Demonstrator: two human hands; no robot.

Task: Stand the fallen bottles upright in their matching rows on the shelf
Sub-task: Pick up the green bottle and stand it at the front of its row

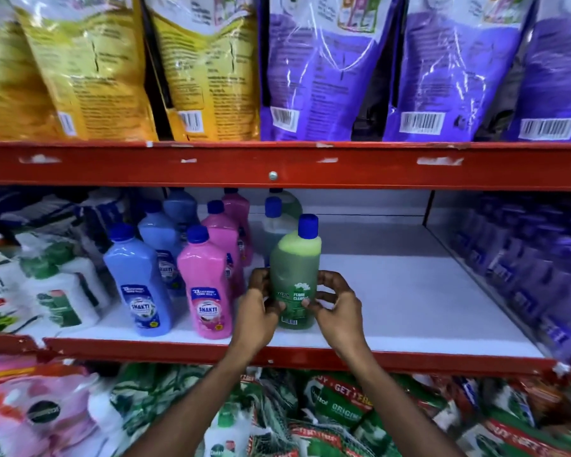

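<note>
The fingers (305,303) of both hands close around the lower half of the green bottle (295,275); the left hand (257,311) wraps its left side with the thumb across the label, while the right hand (335,308) cups the right side, thumb pressed to the label's edge. The bottle stands upright, tilted very slightly, at the front of the white shelf (409,308), just beside the pink bottles (208,282); whether its base is fully down on the shelf is hard to tell, since the hands hide part of it.

The step in hand seems to be seating this bottle at the head of the green row; done well, the base should sit flat, the label should face forward like its neighbours, and the bottle should line up with the paler green bottles (274,222) behind it; the fingers should let go only once it no longer rocks, and without nudging the pink row.

As for contents: the green bottle holds dark green liquid with a lighter yellow-green band near the shoulder, under a blue cap (308,224); the blue bottles (139,275) and the pink ones look full of opaque liquid, each row running back from the front edge; to the right of the green row the shelf is bare as far as a stack of purple packs (524,258).
</note>
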